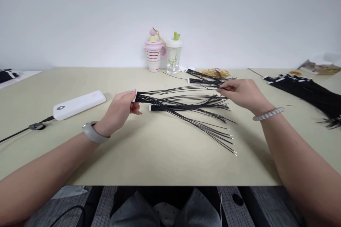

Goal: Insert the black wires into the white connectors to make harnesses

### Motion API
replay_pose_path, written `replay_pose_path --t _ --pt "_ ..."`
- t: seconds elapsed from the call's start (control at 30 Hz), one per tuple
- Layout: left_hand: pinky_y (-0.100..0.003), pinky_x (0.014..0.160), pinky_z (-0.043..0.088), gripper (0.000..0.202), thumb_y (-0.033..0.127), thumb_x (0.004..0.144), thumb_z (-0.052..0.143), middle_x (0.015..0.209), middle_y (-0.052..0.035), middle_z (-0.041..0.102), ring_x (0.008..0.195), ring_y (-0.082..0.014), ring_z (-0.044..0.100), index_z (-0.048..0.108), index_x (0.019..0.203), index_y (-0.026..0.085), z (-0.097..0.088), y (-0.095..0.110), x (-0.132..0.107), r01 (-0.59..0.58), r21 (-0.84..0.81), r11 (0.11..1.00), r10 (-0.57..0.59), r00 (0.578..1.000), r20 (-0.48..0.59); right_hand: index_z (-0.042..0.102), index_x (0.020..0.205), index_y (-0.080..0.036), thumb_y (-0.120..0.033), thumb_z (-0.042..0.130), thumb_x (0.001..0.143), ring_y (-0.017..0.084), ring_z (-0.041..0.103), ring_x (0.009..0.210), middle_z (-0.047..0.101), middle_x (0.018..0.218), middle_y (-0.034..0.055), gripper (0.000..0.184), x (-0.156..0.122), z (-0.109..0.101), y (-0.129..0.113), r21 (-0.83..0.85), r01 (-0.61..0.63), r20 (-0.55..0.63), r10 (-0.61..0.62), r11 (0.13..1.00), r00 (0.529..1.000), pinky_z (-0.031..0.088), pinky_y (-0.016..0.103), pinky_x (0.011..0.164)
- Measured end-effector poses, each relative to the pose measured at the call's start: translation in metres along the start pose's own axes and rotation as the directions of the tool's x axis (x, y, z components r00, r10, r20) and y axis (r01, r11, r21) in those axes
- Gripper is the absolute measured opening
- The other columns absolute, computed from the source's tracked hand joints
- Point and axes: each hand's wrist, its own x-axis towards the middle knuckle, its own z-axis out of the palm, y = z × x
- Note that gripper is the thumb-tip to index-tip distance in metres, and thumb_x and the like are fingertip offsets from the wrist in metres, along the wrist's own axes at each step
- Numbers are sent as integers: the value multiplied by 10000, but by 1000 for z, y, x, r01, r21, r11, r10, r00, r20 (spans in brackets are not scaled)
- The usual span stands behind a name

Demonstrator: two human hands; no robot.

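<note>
My left hand (123, 104) pinches the white connector end of a black wire harness (162, 101), lifted over the table. From that connector the thin black wires fan out to the right, several ending in bare silvery tips. Some upper strands of the same harness run to my right hand (237, 90), whose thumb and fingers are closed on them. Beneath lies a second black harness (157, 108) with a white connector at its left end. Two more harnesses (195, 81) with white connectors rest behind, just left of my right hand.
A white oblong device (80, 105) with a black cable lies at left. A pink cup (153, 56) and a clear HELLO bottle (174, 56) stand by the wall. Yellow rubber bands (216, 73) lie behind the wires. A pile of black harnesses (303, 90) and a box (319, 68) are at right.
</note>
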Motion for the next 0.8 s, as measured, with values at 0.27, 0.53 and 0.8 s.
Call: replay_pose_path --t 0.27,0.53,0.8 --pt "-241 532 514 321 381 802 469 602 -4 474 524 -65 471 472 620 117 -6 -6 9 -10 4 1000 10 1000 -3 583 619 -127 -325 724 571 150 480 596 527 570 55 248 3 -11 9 455 -268 -87 342 849 936 321 267 506" --pt "-268 575 514 361 457 795 464 736 -59 588 577 -108 574 519 730 106 -10 -14 17 57 -3 998 -56 984 169 577 686 -150 -209 555 589 183 584 777 596 742 70 116 0 2 -5 966 -159 119 196 206 973 482 358 781" --pt "-215 540 446 357 496 784 463 762 -29 574 607 -102 548 508 847 148 -2 -2 -4 -113 312 943 -5 935 354 484 548 -207 -208 472 569 143 542 721 527 636 13 25 -10 4 -14 989 -103 114 106 -107 988 462 351 810"
